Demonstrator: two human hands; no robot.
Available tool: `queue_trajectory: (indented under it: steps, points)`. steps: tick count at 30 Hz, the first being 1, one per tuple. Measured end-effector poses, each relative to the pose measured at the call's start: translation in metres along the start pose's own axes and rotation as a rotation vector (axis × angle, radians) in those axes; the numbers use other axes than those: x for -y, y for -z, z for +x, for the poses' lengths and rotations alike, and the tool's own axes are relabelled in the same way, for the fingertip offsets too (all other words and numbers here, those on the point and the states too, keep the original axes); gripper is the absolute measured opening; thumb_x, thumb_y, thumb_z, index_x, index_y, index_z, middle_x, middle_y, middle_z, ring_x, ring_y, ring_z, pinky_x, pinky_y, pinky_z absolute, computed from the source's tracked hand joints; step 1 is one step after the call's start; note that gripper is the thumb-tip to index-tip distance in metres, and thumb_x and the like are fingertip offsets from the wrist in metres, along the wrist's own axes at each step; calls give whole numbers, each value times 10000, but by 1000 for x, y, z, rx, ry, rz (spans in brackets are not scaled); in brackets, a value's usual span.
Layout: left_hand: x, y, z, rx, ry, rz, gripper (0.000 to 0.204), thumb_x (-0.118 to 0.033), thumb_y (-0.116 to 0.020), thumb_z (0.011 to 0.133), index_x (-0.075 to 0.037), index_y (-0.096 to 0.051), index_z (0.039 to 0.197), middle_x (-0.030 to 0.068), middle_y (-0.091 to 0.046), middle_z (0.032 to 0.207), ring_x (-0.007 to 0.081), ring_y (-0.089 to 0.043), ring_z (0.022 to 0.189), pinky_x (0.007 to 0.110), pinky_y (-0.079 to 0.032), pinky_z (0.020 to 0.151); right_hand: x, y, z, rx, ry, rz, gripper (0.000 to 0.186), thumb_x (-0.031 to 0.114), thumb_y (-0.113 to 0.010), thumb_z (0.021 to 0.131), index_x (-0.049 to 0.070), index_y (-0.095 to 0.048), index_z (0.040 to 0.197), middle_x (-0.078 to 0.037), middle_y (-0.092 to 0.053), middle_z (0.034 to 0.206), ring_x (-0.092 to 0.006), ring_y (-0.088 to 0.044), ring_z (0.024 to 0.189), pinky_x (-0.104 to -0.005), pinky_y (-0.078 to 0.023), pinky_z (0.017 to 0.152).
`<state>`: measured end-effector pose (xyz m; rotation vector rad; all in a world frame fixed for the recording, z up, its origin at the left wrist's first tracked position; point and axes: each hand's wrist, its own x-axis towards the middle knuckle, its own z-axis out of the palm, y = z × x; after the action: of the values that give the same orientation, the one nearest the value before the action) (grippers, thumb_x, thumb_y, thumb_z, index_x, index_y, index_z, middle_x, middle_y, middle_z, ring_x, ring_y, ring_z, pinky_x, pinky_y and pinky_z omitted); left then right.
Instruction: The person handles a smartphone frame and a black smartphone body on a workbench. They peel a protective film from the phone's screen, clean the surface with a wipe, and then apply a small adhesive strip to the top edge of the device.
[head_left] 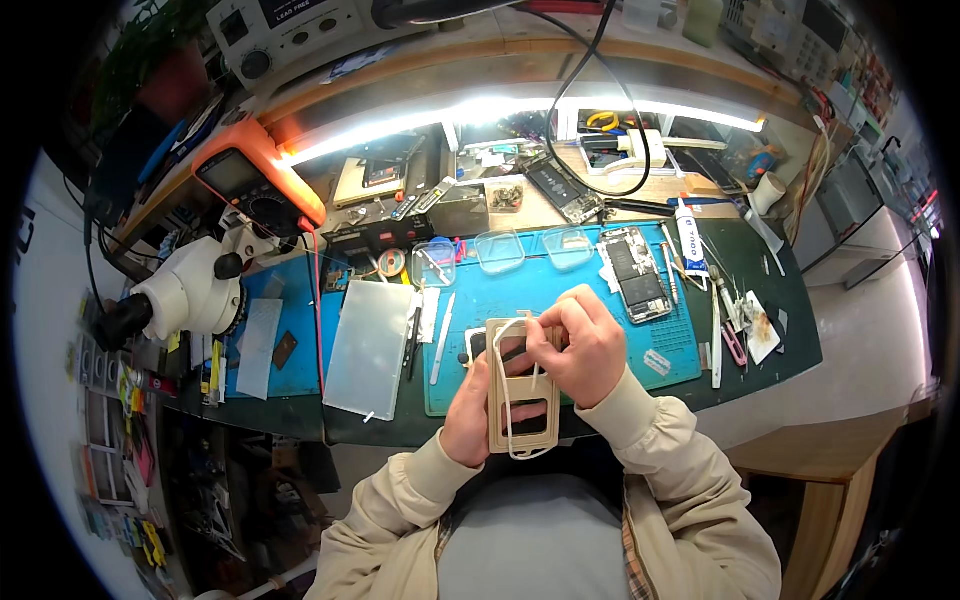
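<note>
My left hand (467, 418) is closed on the side of a beige rectangular frame (496, 437) with cut-out windows, held upright over the near edge of the bench. A thin white strip (504, 385) loops along the frame's left side and hangs below its bottom edge. Above the frame's upper right corner, the fingers of my right hand (582, 345) are pinched together on the strip. Just behind my left fingers, a small white-edged piece (477, 343) lies mostly hidden on the blue mat (480, 290).
An opened phone (637, 275) lies on the right of the mat, with a razor blade (656, 361) nearer. Clear plastic boxes (500, 251) stand behind. Left are a translucent sheet (370, 345), a microscope (195, 290) and an orange multimeter (255, 180). A glue tube (690, 240) and tools lie right.
</note>
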<state>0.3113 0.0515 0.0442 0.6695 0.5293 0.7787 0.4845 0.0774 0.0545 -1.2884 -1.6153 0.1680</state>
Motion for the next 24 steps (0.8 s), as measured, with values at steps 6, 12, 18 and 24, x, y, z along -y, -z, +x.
queue_trajectory:
  steps: [6,12,18,24]
  points:
    - [10,5,5,-122,-230,185,447,-214,-392,1068,-58,-289,1473,144,-446,1446,279,-517,1293,450,-488,1040,2,-8,-3,-31,148,-72,189,73,-786,707,73,-606,766,-67,-573,843,-261,-557,762,-360,-483,637]
    - [8,10,4,-87,-268,114,402,-176,-380,1070,-32,-318,1439,158,-476,1418,280,-547,1257,415,-471,1042,5,-7,-5,-23,151,-49,184,67,-779,714,74,-609,784,-91,-569,887,-272,-547,778,-371,-475,665]
    - [-3,2,1,-82,-227,93,432,-291,-333,1084,-43,-353,1438,162,-480,1429,295,-548,1253,427,-463,1052,9,-2,-8,-17,138,14,185,64,-769,735,71,-590,781,-83,-586,940,-273,-574,814,-366,-506,678]
    - [-11,-3,3,-69,-207,28,479,-353,-302,1089,-1,-367,1407,192,-495,1402,311,-549,1258,435,-460,1060,8,4,-9,8,154,14,176,57,-769,743,60,-599,787,-78,-599,980,-268,-586,829,-362,-512,689]
